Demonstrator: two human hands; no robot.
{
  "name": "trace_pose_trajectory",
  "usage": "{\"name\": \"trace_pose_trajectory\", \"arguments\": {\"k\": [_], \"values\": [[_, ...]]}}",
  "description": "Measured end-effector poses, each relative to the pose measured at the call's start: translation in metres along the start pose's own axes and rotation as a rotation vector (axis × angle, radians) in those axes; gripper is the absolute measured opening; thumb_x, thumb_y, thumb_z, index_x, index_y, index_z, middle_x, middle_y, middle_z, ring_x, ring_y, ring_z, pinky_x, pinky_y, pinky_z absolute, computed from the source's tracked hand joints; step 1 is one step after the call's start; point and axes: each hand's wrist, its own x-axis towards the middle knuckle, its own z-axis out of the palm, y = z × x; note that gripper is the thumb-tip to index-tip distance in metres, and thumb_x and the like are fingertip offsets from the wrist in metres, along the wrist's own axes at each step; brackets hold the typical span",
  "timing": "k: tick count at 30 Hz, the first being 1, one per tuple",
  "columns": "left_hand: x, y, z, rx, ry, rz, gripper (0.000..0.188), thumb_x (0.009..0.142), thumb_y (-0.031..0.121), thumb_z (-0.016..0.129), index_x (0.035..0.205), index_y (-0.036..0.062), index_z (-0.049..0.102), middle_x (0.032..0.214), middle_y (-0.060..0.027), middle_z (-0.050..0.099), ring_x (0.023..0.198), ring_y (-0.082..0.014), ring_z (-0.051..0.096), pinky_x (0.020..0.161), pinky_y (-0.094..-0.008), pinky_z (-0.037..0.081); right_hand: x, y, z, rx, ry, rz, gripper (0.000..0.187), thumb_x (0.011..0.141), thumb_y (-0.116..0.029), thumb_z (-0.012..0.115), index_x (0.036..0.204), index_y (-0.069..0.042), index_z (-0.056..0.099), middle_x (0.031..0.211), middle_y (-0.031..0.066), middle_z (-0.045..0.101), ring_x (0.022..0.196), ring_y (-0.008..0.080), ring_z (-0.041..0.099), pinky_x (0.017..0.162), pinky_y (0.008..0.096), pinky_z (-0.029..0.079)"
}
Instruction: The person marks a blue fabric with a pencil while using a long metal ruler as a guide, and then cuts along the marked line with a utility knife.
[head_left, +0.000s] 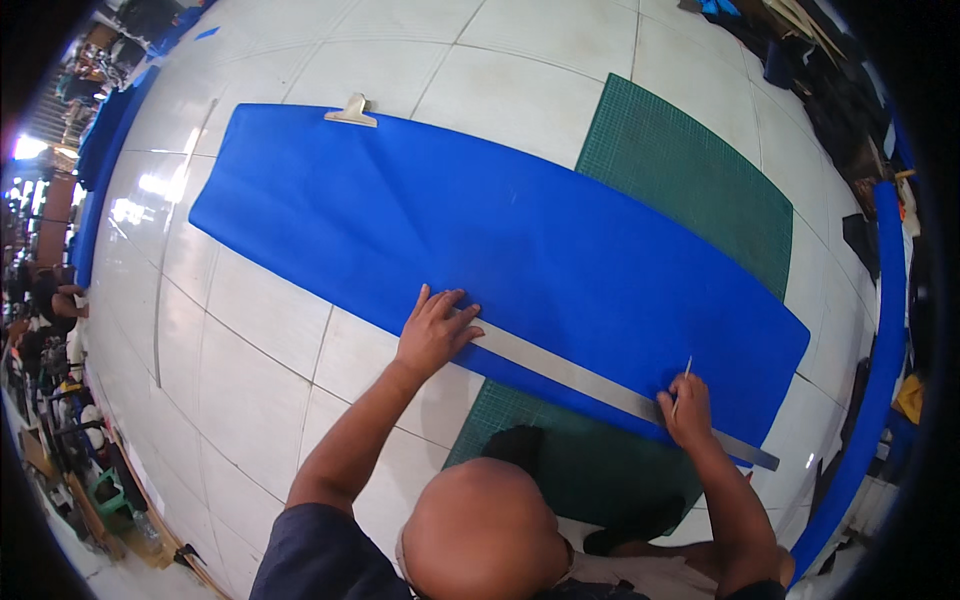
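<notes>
A long sheet of blue material (560, 260) is spread across the floor in front of me. Along its near edge lies a metal ruler (570, 373), running from my left hand toward the lower right. My left hand (437, 327) rests with fingers spread on the ruler's left end and the blue sheet beside it. Near the ruler's right part, my right hand (687, 408) is closed around a thin, pale pen (689, 366), its end sticking up beyond the fingers. A metal bulldog clip (352, 112) grips the sheet's far left edge.
A green cutting mat (690, 180) shows beyond the sheet, and more green mat (580, 450) on the near side. White floor tiles (250, 300) surround them. A long thin strip (170, 230) lies at left. Clutter lines both sides, with a blue roll (885, 300) at right.
</notes>
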Motion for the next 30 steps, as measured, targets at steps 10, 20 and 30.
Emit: {"name": "trace_pose_trajectory", "arguments": {"k": [10,20,30], "values": [[0.0,-0.01,0.0,0.006,0.262,-0.294,0.047,0.084,0.035,0.075,0.122,0.0105,0.064,0.123,-0.0171,0.058,0.118,-0.0386,0.052,0.11,-0.0524,0.034,-0.029,0.017,-0.001,0.112,-0.143,0.028,0.048,0.072,-0.033,0.086,0.082,-0.007,0.047,0.083,0.0125,0.051,0.08,0.0333,0.05,0.07,0.0441,0.039],[0.049,-0.045,-0.004,0.301,0.204,-0.362,0.055,0.09,0.05,0.063,0.133,0.0154,0.061,0.144,-0.0218,0.048,0.137,-0.0397,0.041,0.112,-0.0552,0.028,0.04,-0.002,0.015,0.245,0.158,0.088,0.049,0.069,-0.03,0.087,0.08,-0.008,0.046,0.078,0.0087,0.05,0.077,0.0317,0.05,0.069,0.0433,0.039],[0.143,-0.123,-0.037,0.375,0.093,-0.715,0.075,0.089,0.07,0.051,0.144,0.0193,0.051,0.157,-0.0178,0.033,0.147,-0.0398,0.024,0.115,-0.0663,0.015,0.182,-0.06,0.028,0.183,0.385,0.113,0.034,0.075,-0.022,0.081,0.085,-0.009,0.051,0.086,0.0073,0.056,0.087,0.0316,0.054,0.077,0.0434,0.039]]}}
